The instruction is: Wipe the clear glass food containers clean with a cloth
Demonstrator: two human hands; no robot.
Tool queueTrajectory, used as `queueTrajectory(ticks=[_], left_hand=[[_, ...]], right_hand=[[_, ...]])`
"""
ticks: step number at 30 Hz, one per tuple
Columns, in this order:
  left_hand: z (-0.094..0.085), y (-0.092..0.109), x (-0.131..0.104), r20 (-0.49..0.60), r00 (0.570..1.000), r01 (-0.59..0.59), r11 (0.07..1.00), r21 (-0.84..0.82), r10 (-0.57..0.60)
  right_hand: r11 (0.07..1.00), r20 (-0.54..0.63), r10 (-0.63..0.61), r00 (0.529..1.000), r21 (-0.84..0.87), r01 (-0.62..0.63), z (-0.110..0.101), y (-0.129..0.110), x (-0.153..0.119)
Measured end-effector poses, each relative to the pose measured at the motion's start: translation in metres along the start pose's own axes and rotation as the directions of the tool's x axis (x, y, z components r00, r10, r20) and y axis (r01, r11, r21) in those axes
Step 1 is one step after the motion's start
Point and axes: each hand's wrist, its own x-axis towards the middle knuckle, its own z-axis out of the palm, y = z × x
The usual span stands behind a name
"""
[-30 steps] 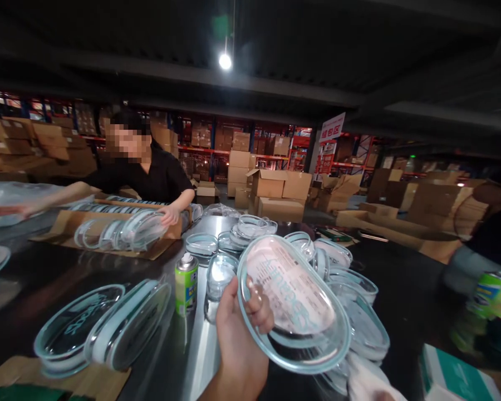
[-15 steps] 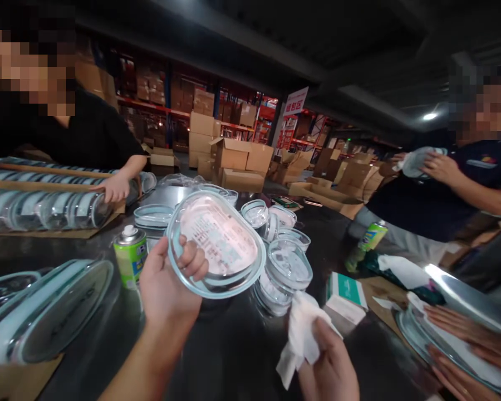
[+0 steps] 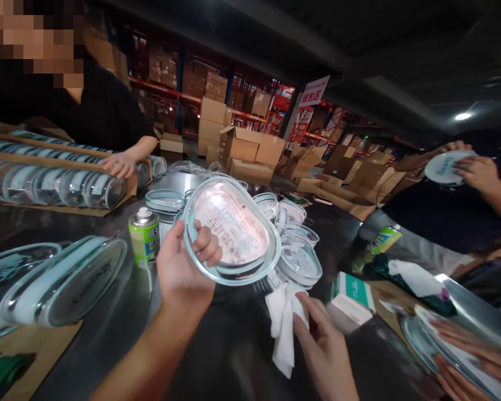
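My left hand [image 3: 192,256] grips a clear glass food container [image 3: 237,223] with a pale teal rim, tilted up above the dark table. A pinkish printed sheet shows through it. To the right and lower, my right hand [image 3: 321,334] pinches a crumpled white tissue [image 3: 284,326], apart from the container. Behind the held container, several more glass containers [image 3: 298,259] lie stacked. A green spray can [image 3: 144,236] stands upright left of my left hand. Beside my right hand is a small white and teal box [image 3: 353,298].
Large oval containers [image 3: 83,284] lie at the left on cardboard. A co-worker's hand [image 3: 121,162] rests on rows of containers [image 3: 58,186]. At right, another person's hands [image 3: 476,351] wipe a container, and a third person holds a lid [image 3: 448,167]. Cartons [image 3: 250,147] stand behind.
The view has shifted, so most things sit farther right. My right hand and the tissue have come slightly closer to the held container. The left co-worker's hand has opened out flatter.
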Motion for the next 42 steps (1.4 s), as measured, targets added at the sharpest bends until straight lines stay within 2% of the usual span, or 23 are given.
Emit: queueTrajectory(ticks=[3,7,11,15,21,23,24,26,27,29,31,37,39,41,42], left_hand=[[0.0,0.0,-0.001,0.009,1.0,0.008,1.0,-0.004,-0.008],[0.002,0.001,-0.001,0.009,1.0,0.015,1.0,-0.002,-0.015],[0.003,0.004,-0.002,0.015,0.999,0.03,1.0,0.005,-0.03],[0.003,0.008,-0.003,0.024,0.999,0.029,0.999,0.025,-0.03],[0.003,0.008,-0.004,0.03,0.999,0.019,0.998,0.057,-0.021],[0.003,0.007,-0.003,0.037,0.999,0.021,0.998,0.064,-0.024],[0.003,0.006,-0.003,0.04,0.999,0.022,0.997,0.068,-0.025],[0.003,0.004,-0.002,0.04,0.999,0.022,0.997,0.069,-0.025],[0.003,0.004,-0.001,0.04,0.999,0.024,0.997,0.068,-0.027],[0.004,0.003,-0.001,0.035,0.999,0.031,0.998,0.061,-0.034],[0.005,0.004,-0.002,0.031,0.999,0.034,0.998,0.043,-0.036],[0.007,0.003,0.001,-0.011,0.999,0.041,0.999,-0.022,-0.041],[0.006,0.0,0.003,-0.019,0.999,0.044,0.998,-0.044,-0.045],[0.005,-0.002,0.005,-0.028,0.999,0.042,0.997,-0.059,-0.044],[0.004,-0.003,0.006,-0.032,0.998,0.044,0.997,-0.064,-0.046]], right_hand=[[0.997,0.005,0.011,1.0,-0.083,-0.011,-0.004,0.0,0.002],[0.98,0.145,0.161,0.976,-0.139,-0.141,-0.001,0.009,0.015],[0.943,0.189,0.142,0.972,-0.323,-0.075,0.005,0.035,0.023],[0.905,0.257,0.158,0.953,-0.424,-0.036,-0.003,0.06,0.011],[0.748,0.161,0.199,0.967,-0.663,-0.044,-0.029,0.075,-0.011],[0.696,0.234,0.094,0.968,-0.71,0.105,-0.029,0.073,-0.015],[0.665,0.318,0.024,0.948,-0.713,0.223,-0.027,0.071,-0.016],[0.596,0.508,-0.076,0.858,-0.667,0.448,-0.021,0.065,-0.016],[0.573,0.579,-0.09,0.811,-0.635,0.517,-0.018,0.062,-0.015],[0.572,0.649,-0.066,0.758,-0.598,0.561,-0.012,0.058,-0.012],[0.583,0.676,-0.046,0.736,-0.58,0.569,-0.009,0.056,-0.007],[0.573,0.696,-0.093,0.712,-0.548,0.609,-0.015,0.057,0.008],[0.596,0.704,-0.114,0.701,-0.516,0.615,-0.021,0.058,0.01],[0.688,0.682,-0.142,0.718,-0.454,0.567,-0.026,0.062,0.011],[0.742,0.634,-0.164,0.756,-0.426,0.518,-0.029,0.065,0.011]])
